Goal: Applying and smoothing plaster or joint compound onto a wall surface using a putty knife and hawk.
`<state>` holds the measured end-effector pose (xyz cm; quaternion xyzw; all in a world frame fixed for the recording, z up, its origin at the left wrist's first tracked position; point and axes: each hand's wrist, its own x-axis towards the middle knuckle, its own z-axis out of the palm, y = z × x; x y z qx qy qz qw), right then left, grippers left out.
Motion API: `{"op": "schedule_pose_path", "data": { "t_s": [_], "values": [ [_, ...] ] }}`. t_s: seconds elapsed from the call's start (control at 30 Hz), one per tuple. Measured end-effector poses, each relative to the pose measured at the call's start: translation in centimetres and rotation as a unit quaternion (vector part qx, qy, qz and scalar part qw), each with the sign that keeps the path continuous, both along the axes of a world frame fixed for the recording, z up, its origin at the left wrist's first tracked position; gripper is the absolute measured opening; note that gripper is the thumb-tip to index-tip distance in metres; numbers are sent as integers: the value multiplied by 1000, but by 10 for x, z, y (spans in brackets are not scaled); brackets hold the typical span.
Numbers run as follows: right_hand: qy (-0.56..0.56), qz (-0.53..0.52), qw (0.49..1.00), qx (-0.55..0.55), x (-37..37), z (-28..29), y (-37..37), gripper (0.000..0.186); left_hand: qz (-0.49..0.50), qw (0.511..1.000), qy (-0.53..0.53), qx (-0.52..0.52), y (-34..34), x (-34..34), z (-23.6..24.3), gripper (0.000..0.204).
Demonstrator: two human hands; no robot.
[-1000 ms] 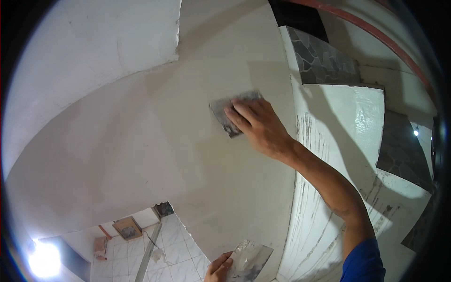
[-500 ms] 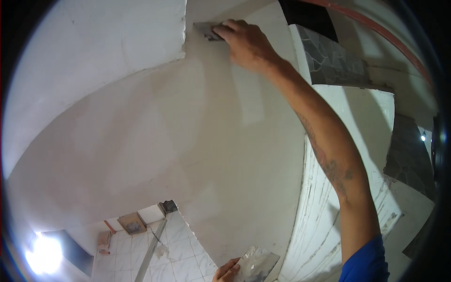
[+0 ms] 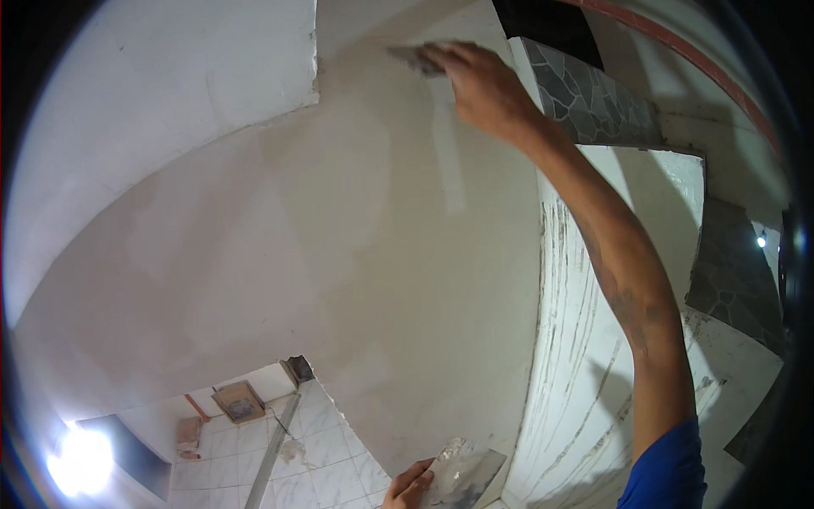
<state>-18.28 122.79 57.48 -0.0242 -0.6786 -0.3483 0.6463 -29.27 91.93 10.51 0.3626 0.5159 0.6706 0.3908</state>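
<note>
My right hand [image 3: 479,81] reaches up to the top of the plastered wall [image 3: 365,237], fingers closed around a putty knife [image 3: 413,59]. The knife's blade points left and lies at the wall surface; motion blurs it a little. At the bottom edge, my left hand [image 3: 409,488] grips a flat plate [image 3: 462,473] by its left side. Pale, wet-looking filler is smeared over the plate, thickest at its upper corner. Damp-looking darker patches show on the wall below the knife.
A white wall section [image 3: 195,76] with a rough edge stands at upper left. White panels with dark streaks [image 3: 585,339] and grey stone-patterned strips [image 3: 577,93] flank the right. A bright lamp [image 3: 80,461] shines at lower left, near white tiles [image 3: 326,441].
My right hand has swept the putty knife rightward across the wall, away from the white section's edge. My left hand and its plate have stayed nearly still.
</note>
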Motion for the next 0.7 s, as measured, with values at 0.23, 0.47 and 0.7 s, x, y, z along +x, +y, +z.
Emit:
{"op": "schedule_pose_path", "data": {
  "t_s": [0.23,0.47,0.7],
  "values": [
    [42,-30,996,75,-33,-1,41,56,41,999,1,-21,-4,5,10,47],
    [-72,1,995,62,-13,-103,14,49,-20,998,-57,-19,-8,8,24,46],
    [84,-86,955,-271,20,23,25,37,17,999,-18,-35,-7,22,24,45]
  ]
}}
